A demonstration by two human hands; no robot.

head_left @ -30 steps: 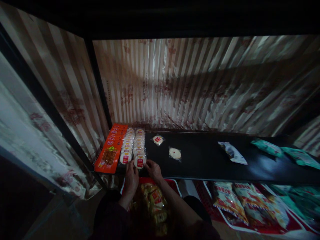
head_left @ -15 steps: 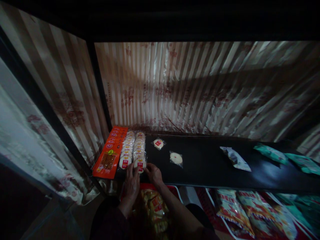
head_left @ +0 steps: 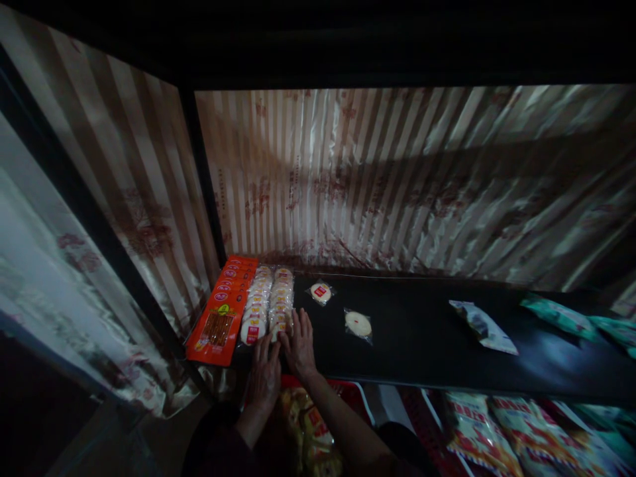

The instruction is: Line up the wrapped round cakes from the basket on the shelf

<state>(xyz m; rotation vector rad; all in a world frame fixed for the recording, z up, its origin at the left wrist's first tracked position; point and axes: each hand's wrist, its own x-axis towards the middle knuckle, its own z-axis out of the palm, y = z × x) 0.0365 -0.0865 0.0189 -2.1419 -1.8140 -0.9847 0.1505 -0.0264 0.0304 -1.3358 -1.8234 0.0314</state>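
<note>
Two rows of overlapping round white rice crackers in clear wrappers, a left row (head_left: 254,311) and a right row (head_left: 281,295), lie on the black shelf. My left hand (head_left: 265,374) is at the front end of the right row, fingers extended and touching or very near the nearest cracker. Along that row's right side lies my right hand (head_left: 301,348), its fingers stretched forward against the wrappers. Neither hand has anything visible in its grasp. Farther right are two single wrapped crackers, one with a red label (head_left: 320,292) and one showing its plain side (head_left: 358,324).
Orange snack packets (head_left: 218,324) overlap left of the rows, beside a dark post (head_left: 201,172). A white packet (head_left: 483,327) and green packets (head_left: 559,316) lie rightward on the shelf (head_left: 412,344). Below stand a red basket (head_left: 365,401) and snack bags (head_left: 477,424). Striped curtain hangs behind.
My right hand has moved from the front corner of the right row to lie flat along its right side. My left hand has drawn back slightly. The view has shifted a little.
</note>
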